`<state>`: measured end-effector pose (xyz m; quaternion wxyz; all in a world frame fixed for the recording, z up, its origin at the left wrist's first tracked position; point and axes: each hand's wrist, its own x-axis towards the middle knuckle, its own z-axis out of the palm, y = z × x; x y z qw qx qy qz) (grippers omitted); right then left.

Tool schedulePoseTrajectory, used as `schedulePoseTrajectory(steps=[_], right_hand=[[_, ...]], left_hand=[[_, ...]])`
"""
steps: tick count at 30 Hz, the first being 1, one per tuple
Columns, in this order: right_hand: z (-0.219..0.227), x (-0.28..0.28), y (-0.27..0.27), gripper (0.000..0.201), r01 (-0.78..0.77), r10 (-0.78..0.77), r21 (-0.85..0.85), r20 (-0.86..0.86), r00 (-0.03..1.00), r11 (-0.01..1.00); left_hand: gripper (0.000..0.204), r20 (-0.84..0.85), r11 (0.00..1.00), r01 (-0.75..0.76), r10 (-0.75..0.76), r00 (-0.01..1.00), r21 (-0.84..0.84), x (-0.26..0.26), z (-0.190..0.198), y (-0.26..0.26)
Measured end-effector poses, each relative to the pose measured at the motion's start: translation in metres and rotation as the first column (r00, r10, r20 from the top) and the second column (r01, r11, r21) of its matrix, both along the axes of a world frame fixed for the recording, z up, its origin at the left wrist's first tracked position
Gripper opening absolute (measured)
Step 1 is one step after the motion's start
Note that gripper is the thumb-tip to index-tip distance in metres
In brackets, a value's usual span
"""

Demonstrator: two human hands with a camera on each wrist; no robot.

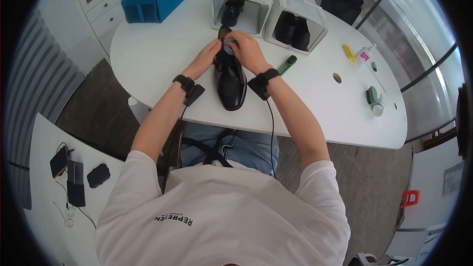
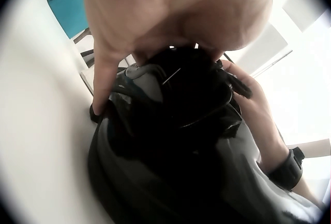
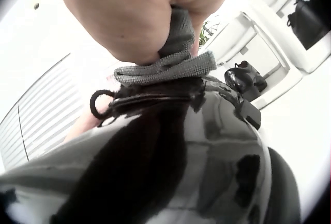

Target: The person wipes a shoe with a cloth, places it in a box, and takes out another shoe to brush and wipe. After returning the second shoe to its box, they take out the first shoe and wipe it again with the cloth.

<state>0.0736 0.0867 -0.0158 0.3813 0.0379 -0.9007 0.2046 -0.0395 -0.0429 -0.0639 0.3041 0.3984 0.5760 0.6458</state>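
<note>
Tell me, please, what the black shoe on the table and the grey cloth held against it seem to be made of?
The black shoe looks like smooth polished leather, possibly synthetic: its toe mirrors the room in the right wrist view. The grey cloth gripped by the right hand looks like a woven or knitted textile, matte, with a fine grid texture; the fibre cannot be told.

Black shoe [image 1: 230, 81] on white table [image 1: 157, 64]; left hand [image 1: 207, 58] steadies its side, right hand [image 1: 248, 51] presses grey cloth [image 1: 229, 45] on it.
</note>
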Motion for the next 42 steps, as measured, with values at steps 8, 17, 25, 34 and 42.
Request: schedulePoseTrajectory(steps=[8,17,25,34,42], right_hand=[[-0.019,0.026,0.008,0.017,0.124,-0.121,-0.218,0.026,0.992,0.968],[-0.029,0.041,-0.005,0.017,0.168,-0.173,-0.319,0.013,0.985,0.933],[-0.036,0.074,-0.039,0.021,0.016,-0.018,-0.174,-0.008,1.000,0.985],[-0.037,0.120,-0.087,0.026,-0.254,0.249,0.009,0.176,0.953,0.967],[-0.036,0.129,-0.081,0.023,-0.259,0.241,0.168,0.118,0.963,0.951]], left_hand=[[0.045,-0.208,0.994,0.039,-0.060,0.976,-0.105,0.011,0.007,0.009],[0.045,-0.066,0.991,0.137,-0.136,0.988,0.009,0.004,-0.002,0.013],[0.037,0.165,0.997,0.059,-0.068,0.984,0.058,0.004,-0.006,0.007],[0.038,-0.195,0.995,0.088,-0.097,0.976,-0.054,0.011,-0.011,0.023],[0.039,0.031,0.988,0.142,-0.144,0.989,0.059,0.004,-0.010,0.014]])
